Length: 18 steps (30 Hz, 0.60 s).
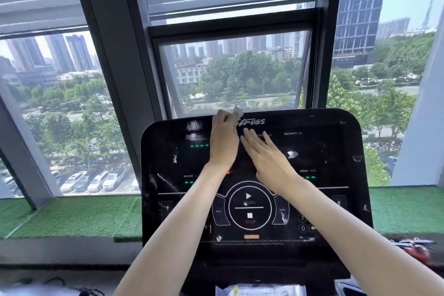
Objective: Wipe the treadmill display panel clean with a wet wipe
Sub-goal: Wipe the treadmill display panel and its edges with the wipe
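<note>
The left hand (223, 138) pinched the wet wipe (238, 111) at the top edge of the display panel (341, 211) while the right hand (265, 157) lay flat and empty on it, and smears (165, 181) across much of its face suggested most of the wiping was left.

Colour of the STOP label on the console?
Red STOP label, clearest in the head view.
</note>
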Each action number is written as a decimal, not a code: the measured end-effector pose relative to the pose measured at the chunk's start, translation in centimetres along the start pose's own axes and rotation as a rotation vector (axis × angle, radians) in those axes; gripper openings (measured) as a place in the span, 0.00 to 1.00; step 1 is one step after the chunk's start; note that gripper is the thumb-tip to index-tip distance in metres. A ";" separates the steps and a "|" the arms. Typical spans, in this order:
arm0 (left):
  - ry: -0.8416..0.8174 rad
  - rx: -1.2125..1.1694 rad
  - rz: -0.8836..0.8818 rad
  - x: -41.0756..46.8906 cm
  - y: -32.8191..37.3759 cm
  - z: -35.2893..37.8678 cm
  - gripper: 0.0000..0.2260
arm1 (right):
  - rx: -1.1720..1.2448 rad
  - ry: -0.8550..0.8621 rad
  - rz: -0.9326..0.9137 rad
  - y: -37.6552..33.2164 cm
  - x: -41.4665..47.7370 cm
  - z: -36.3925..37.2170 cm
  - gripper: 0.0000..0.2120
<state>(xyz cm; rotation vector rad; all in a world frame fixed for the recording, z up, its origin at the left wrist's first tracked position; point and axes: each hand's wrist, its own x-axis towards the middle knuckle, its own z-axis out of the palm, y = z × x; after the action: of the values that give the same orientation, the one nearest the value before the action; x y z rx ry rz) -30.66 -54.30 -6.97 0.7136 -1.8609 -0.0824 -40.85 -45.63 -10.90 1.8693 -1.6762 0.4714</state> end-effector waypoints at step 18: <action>0.071 0.118 -0.181 0.6 2.1 1.1 0.22 | -0.021 0.042 0.157 3.6 -3.3 -0.3 0.37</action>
<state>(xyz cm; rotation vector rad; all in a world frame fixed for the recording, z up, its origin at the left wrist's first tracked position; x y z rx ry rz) -32.68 -53.17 -6.14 0.9546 -1.7411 -0.0635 -44.89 -43.02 -12.07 1.7084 -1.8011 0.5509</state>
